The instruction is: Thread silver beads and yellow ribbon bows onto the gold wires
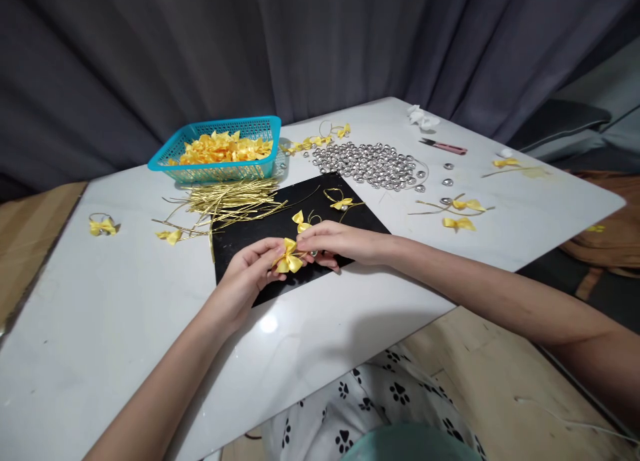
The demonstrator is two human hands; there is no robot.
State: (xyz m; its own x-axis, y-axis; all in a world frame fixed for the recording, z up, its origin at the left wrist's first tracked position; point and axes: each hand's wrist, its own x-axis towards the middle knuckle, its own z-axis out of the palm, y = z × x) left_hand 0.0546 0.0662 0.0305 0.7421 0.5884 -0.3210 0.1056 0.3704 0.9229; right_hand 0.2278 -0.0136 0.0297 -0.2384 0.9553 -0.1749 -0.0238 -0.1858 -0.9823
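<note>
My left hand [250, 269] pinches a small yellow ribbon bow [289, 257] over the black mat [235, 237]. My right hand [334, 241] meets it from the right, fingers closed on the gold wire by the bow, with a small silver bead [314, 253] at its fingertips. Two more bows with gold wire, one bow [301, 221] and another bow [341, 203], lie on the mat just beyond my hands.
A teal basket [260, 126] full of yellow bows stands at the back left. Gold wire strips [227, 201] lie before it. A heap of silver beads [373, 164] sits behind the mat, pink snips [445, 147] beyond. Loose bows dot the white table [125, 301].
</note>
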